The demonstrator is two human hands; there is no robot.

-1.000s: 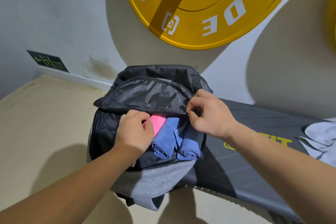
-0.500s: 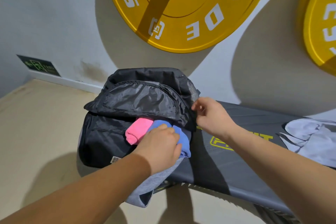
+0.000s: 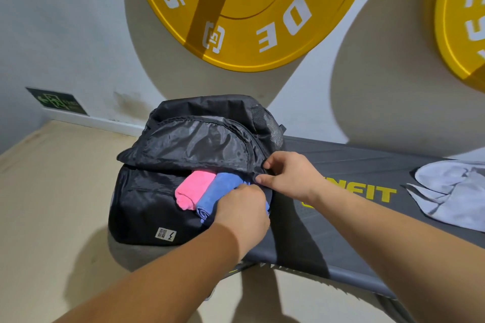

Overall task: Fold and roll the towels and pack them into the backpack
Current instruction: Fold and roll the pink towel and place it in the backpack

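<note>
The pink towel (image 3: 190,189) and blue towel (image 3: 221,186) lie rolled, side by side, in the backpack (image 3: 147,207) mouth, long axes running 7 to 1 o'clock. The left hand (image 3: 241,210), the nearer one, curls over the blue roll, grip unclear. The right hand (image 3: 291,176) pinches the rim at 2 o'clock.

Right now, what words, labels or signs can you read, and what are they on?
"SS", "A", "DE": white, on the yellow weight plate, words cut off.
"NFIT": yellow, on the grey bench; start hidden by the right hand.
Green wall sign: lettering blurred.
Small tag on the backpack: too small to read.
</note>
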